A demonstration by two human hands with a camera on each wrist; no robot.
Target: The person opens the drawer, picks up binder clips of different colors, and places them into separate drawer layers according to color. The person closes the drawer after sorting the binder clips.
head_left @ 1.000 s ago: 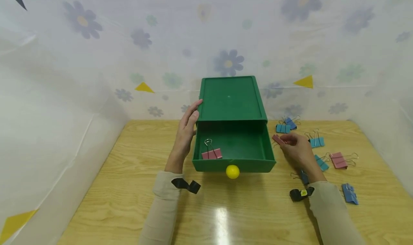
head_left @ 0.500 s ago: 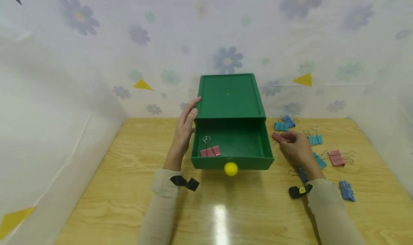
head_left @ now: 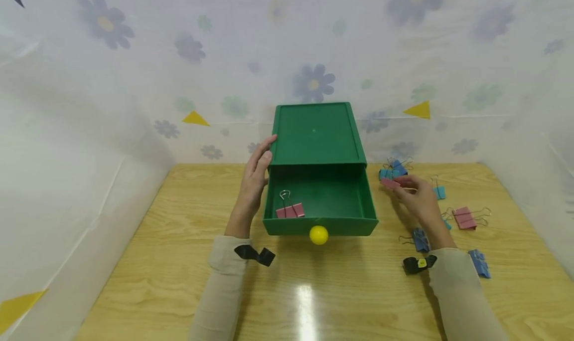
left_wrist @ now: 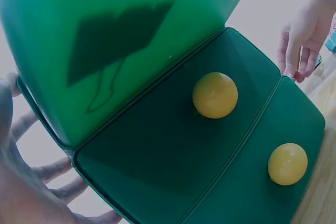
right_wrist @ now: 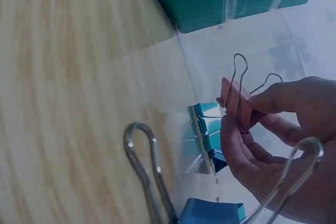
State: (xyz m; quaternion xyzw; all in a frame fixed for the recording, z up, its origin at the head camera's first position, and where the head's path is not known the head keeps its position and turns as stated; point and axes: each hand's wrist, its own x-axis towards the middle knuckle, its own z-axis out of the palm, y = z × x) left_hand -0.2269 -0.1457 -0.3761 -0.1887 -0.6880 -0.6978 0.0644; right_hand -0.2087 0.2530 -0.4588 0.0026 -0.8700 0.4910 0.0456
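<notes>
A green box (head_left: 318, 134) stands on the table with its top drawer (head_left: 329, 196) pulled out; a pink binder clip (head_left: 290, 211) lies in the drawer's left front corner. The left hand (head_left: 252, 184) rests along the box's left side, fingers extended, also visible in the left wrist view (left_wrist: 31, 182). To the right of the drawer, the right hand (head_left: 419, 201) pinches another pink binder clip (head_left: 389, 183) between thumb and fingers. In the right wrist view this clip (right_wrist: 239, 103) is off the table, its wire handles spread.
Blue and teal clips (head_left: 389, 174) lie behind the right hand. Beside and in front of it are a teal clip (head_left: 439, 192), a pink clip (head_left: 465, 218) and blue clips (head_left: 420, 240) (head_left: 480, 263). Yellow knobs (left_wrist: 215, 95) stick out from the box's front. A patterned curtain (head_left: 251, 47) surrounds the table.
The right hand has raised the pink clip from the table and turned it slightly. The left hand keeps its place on the box. The head view has shifted a little.
</notes>
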